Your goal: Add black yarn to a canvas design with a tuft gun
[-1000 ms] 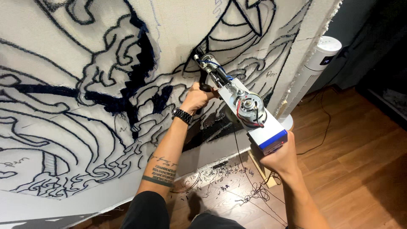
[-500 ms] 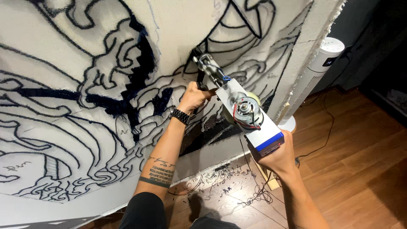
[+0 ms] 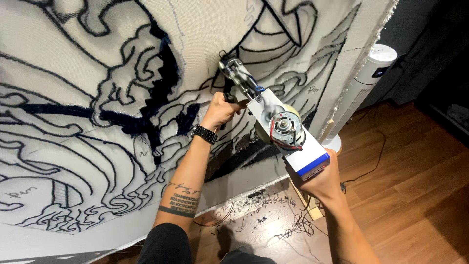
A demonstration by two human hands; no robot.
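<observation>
A large stretched cloth [image 3: 73, 161] fills most of the view, drawn over with black outlines and partly filled with dark yarn, above a wooden floor [image 3: 415, 195]. A white tower fan [image 3: 364, 83] stands at the cloth's frayed right edge, with black cords trailing across the boards. Yarn scraps [image 3: 264, 215] litter the floor below the cloth's lower edge.

The tufting gun [image 3: 273, 122] is held up against the cloth, its needle end touching the fabric near a dark filled patch. The left hand [image 3: 222, 110] is wrapped closed around the gun's front handle; a black watch [image 3: 204, 133] sits on that wrist. The right hand [image 3: 320, 178] cups the rear of the gun, fingers curled under the blue-edged body.

The likely risks: the gun tilting off square could tear the cloth or skip loops; loose yarn could snag near the exposed motor; the cords underfoot could trip the person.

No containers are in view.
</observation>
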